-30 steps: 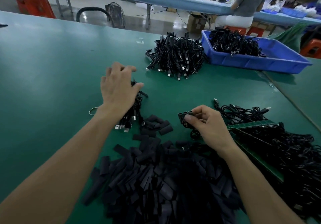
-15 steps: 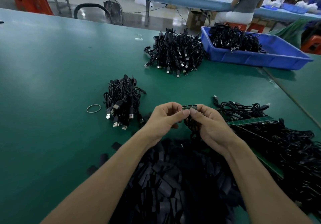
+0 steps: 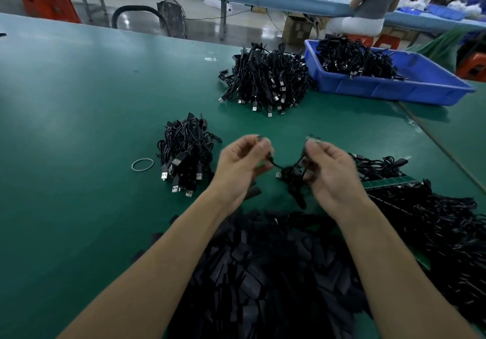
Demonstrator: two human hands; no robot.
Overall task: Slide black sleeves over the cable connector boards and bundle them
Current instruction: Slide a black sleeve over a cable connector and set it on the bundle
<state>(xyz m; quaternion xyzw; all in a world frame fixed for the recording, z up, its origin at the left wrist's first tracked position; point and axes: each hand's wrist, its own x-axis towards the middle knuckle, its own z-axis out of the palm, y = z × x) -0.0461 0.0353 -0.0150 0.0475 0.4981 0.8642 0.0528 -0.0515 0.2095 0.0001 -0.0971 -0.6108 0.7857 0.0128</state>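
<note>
Hands apart at chest height, left hand [image 3: 242, 166] and right hand [image 3: 332, 174] curled, each pinching the black cable [image 3: 288, 174]

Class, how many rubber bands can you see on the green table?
1: the rubber band lies flat just left of the small cable bundle. Others may be hidden under the sleeve pile.

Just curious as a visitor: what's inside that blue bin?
A heap of black cables lies in the blue bin, toward its left end. Anything under the heap is hidden.
</note>
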